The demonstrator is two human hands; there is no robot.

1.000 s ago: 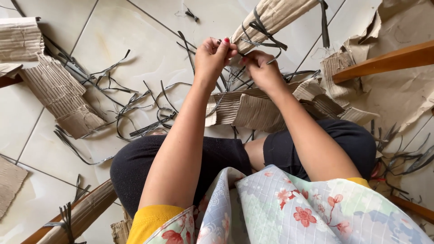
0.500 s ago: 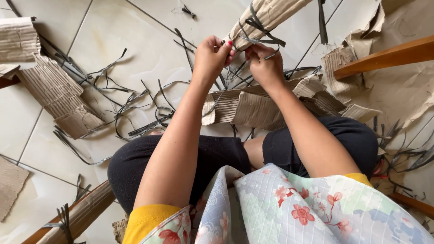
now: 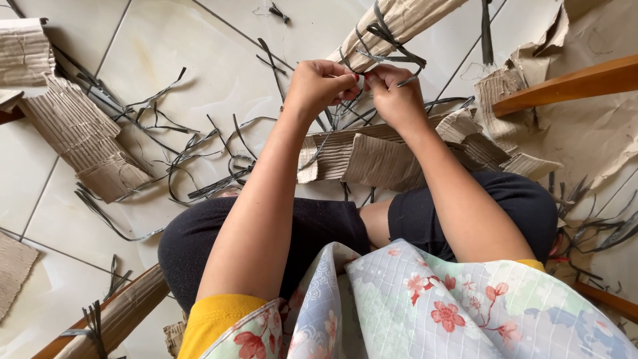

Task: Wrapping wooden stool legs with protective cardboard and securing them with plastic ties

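The dark strap (image 3: 384, 30) goes round the cardboard-wrapped bundle (image 3: 405, 16) just past our fingertips. Our left hand (image 3: 319, 83) and right hand (image 3: 393, 96) meet, both pinching a strap end; we cannot quite see the knot itself. We should hold the ends low and tug evenly so they do not slip. Under our wrists lies torn corrugated cardboard (image 3: 372, 156). Further left, loose strap scraps (image 3: 199, 153) litter the tiled floor (image 3: 166, 60).
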